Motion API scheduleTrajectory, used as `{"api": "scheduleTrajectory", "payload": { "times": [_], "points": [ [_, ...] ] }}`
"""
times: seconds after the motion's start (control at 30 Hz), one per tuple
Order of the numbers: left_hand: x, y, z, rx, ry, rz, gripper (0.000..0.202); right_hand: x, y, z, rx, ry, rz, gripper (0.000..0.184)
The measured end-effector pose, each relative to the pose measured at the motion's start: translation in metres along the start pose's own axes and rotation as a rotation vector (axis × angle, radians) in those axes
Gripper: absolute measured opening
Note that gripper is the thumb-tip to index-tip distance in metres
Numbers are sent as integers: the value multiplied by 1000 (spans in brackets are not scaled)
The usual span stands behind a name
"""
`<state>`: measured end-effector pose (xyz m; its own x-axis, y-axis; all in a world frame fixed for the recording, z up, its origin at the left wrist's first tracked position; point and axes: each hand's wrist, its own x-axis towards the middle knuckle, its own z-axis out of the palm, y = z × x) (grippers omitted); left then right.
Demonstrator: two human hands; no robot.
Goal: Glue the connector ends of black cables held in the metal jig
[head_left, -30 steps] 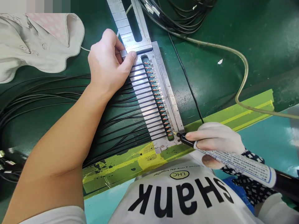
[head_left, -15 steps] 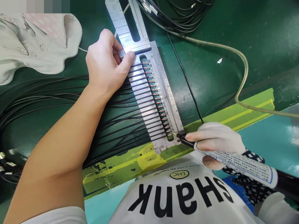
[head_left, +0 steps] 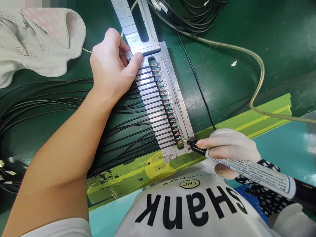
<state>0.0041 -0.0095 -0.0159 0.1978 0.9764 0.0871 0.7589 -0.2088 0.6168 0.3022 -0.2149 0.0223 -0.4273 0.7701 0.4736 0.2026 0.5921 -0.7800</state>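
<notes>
A long metal jig (head_left: 176, 95) lies on the green bench and holds a row of several black cables (head_left: 138, 108) with coloured wire tips (head_left: 170, 113). My left hand (head_left: 112, 67) rests curled on the cables at the jig's far end, thumb pressed against the metal bar, gripping no separate object. My right hand (head_left: 229, 144), in a white glove, pinches a marker pen (head_left: 249, 169). The pen's yellow tip touches the nearest wire end at the jig's near corner.
A pale cloth garment (head_left: 37, 42) lies at the far left. A bundle of black cables (head_left: 195, 13) and a clear hose (head_left: 254, 75) cross the bench at the back and right. Yellow-green tape (head_left: 138, 174) marks the bench's front edge.
Hardly anything differs; the view shifted slightly, and both hands stay in place with the pen tip at the nearest wire end.
</notes>
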Motion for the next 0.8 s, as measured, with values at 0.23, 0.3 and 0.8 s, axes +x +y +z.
{"api": "scheduleTrajectory", "payload": {
  "times": [0.23, 0.3, 0.8],
  "points": [
    [1, 3, 2, 53, 74, -2, 25, 3, 3, 1, -9, 10, -23, 18],
    [0, 3, 2, 59, 53, 3, 23, 3, 3, 1, -14, 7, -23, 17],
    [4, -9, 11, 143, 144, 115, 24, 4, 3, 0, -27, -18, -8, 24]
  ]
}}
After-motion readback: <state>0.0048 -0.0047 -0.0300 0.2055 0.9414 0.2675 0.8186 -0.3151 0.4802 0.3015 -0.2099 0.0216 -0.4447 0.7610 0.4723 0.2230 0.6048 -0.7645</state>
